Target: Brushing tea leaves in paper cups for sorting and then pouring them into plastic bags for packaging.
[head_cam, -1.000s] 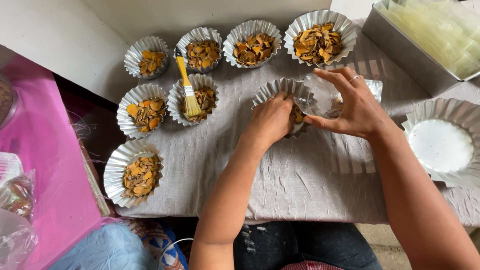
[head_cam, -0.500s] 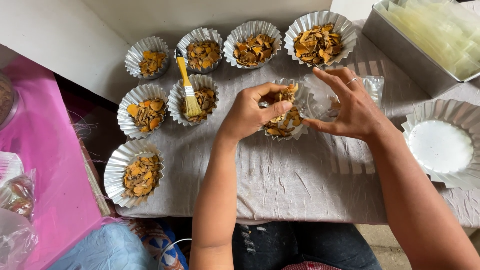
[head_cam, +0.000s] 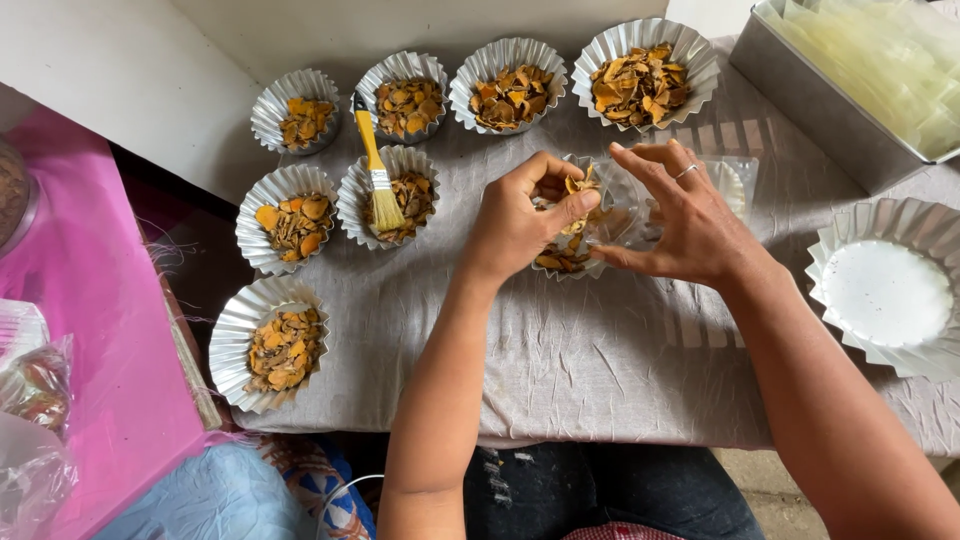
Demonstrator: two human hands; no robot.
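My left hand pinches a bunch of dried orange chips just above a fluted foil cup that still holds chips. My right hand grips the edge of a clear plastic pouch, which lies partly under that hand, its mouth turned toward the chips. A ring shows on one right finger. The cup is half hidden behind both hands at the middle of the grey cloth.
Several more foil cups of orange chips line the back and left of the grey cloth. A yellow-handled brush rests across one cup. At the right are an empty foil cup and a metal tray of clear pouches. A pink surface lies at the left.
My left hand rose out of the foil cup with a pinch of chips and brought it to the pouch mouth. My right hand stayed at the pouch.
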